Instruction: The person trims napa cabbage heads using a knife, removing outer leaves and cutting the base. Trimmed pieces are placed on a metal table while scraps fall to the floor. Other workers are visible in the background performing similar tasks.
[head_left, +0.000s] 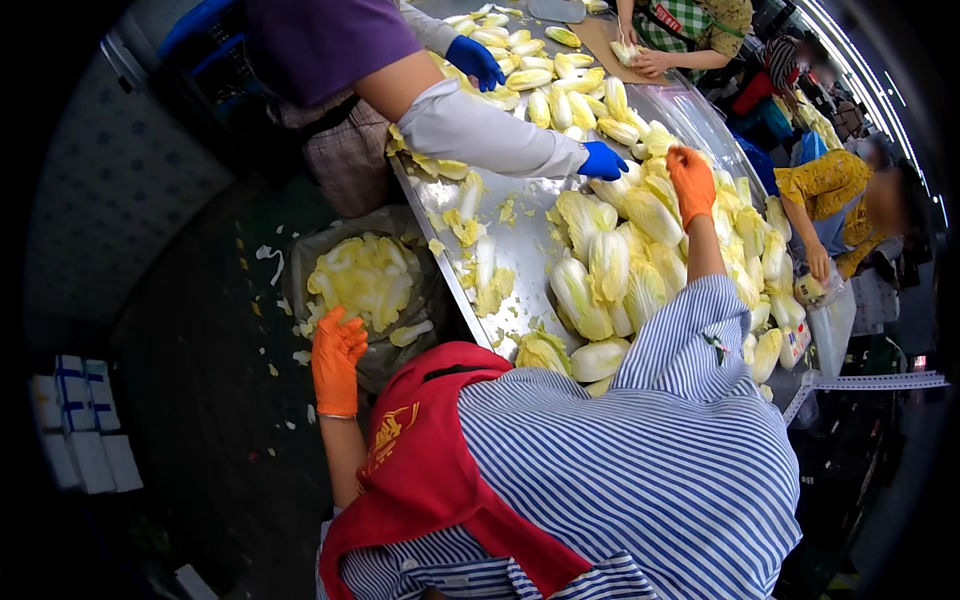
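My left hand (337, 361), in an orange glove, hangs at the near edge of a lined bin (296, 262). Its fingers are loosely bent and apart, with nothing visible in them. Inside the bin lies a heap of yellow-white cabbage leaves (367, 281). Out over the table, my right hand (691, 184), also gloved in orange, is above a pile of napa cabbages (652, 217). Its fingers bend downward among the heads; whether they grip one is hidden. Close to my body, more cabbage heads (598, 360) rest on the metal table (525, 247).
A co-worker's blue-gloved hand (602, 161) reaches across the pile beside my right hand; their other blue glove (475, 63) is farther up. Another person's hands (651, 63) hold a cabbage on a board (592, 37). White boxes (94, 450) stand at left. Leaf scraps (495, 289) litter the table.
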